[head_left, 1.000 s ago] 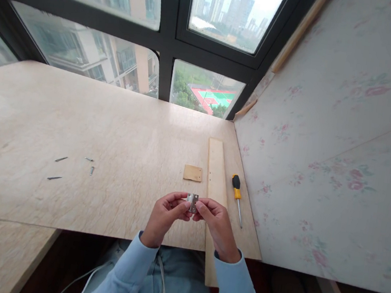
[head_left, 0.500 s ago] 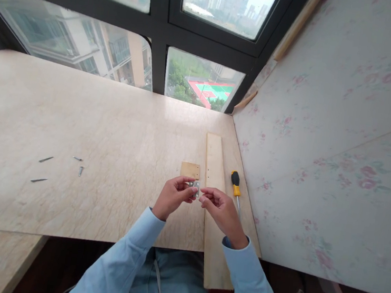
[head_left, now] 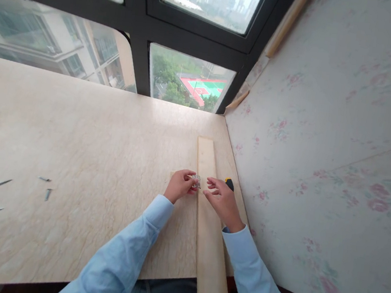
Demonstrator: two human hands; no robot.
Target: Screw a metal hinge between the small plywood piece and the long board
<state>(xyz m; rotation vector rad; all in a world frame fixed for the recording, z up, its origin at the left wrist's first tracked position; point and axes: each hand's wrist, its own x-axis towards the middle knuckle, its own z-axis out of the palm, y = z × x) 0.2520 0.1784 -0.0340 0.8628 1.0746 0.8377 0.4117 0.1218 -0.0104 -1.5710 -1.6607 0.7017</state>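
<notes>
Your left hand (head_left: pixel 178 186) alone now pinches the metal hinge (head_left: pixel 196 181) at the left edge of the wooden board (head_left: pixel 210 237); your right hand (head_left: pixel 223 198), gripping it a second ago, has released, fingers parted.

Window (head_left: pixel 134 23) beside floral wallpaper (head_left: pixel 324 154)

I'd call this a room in a home, upper storey: flowered wallpaper (head_left: pixel 324 154) right of the right hand (head_left: pixel 223 200), a broad marble-patterned ledge (head_left: pixel 91 142) beneath the left hand (head_left: pixel 179 186), and, beyond both, a dark-framed window (head_left: pixel 133 18) overlooking a sports court (head_left: pixel 206 89) far below.
</notes>
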